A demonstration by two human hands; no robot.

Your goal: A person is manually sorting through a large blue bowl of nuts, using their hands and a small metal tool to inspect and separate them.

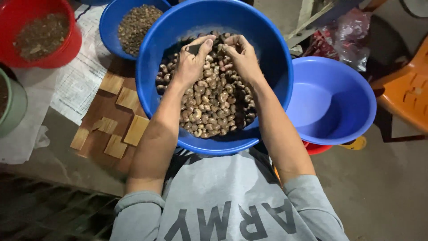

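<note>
**Inspector:** Count the vessels.

**Clerk:** Three blue basins: a large one [214, 27] on the lap, a smaller one [111, 27] of dark husks behind it, another [332, 100] to the right. One red bucket [67, 44], and a green pot [15, 105] at the left edge. Six wooden tiles [136, 129] on the board.

**Inspector:** Contents of the large basin?

**Clerk:** Cashew nuts [214, 107], curved, mottled tan and dark brown, heaped across its floor.

**Inspector:** Hands?

**Clerk:** Two. Left hand [191, 62] pinches a small dark blade [195, 48]; right hand [243, 56] is curled over the heap, whether it holds a nut I cannot tell.
</note>
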